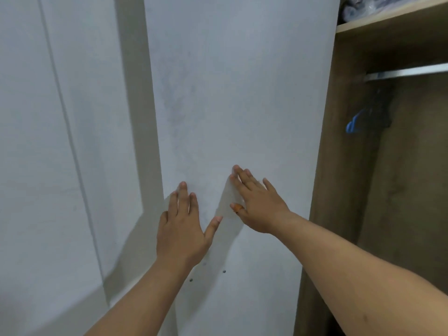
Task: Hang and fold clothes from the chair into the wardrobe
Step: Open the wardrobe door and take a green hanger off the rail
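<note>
A white wardrobe door (237,93) fills the middle of the view, with a second white panel (60,141) to its left. To the right the wardrobe (344,166) stands open, its inside brown wood. A shelf (388,18) runs across the top right and carries dark, bundled clothes (356,6) at the upper edge of the view. Below the shelf a metal rail (407,71) crosses the opening, and a blue hanger (354,123) with something dark on it hangs beneath its left end.

Both bare forearms reach up from the bottom of the frame to the door. The left hand (181,229) lies flat against it, fingers straight and slightly spread, thumb out to the right, gripping nothing. The right hand (257,204) is just beside it, a little higher, fingers straight and angled up to the left, fingertips (236,170) touching the door; it too holds nothing. An orange band (236,207) sits on its thumb. Three small dark holes (224,271) mark the door below the left wrist.
</note>
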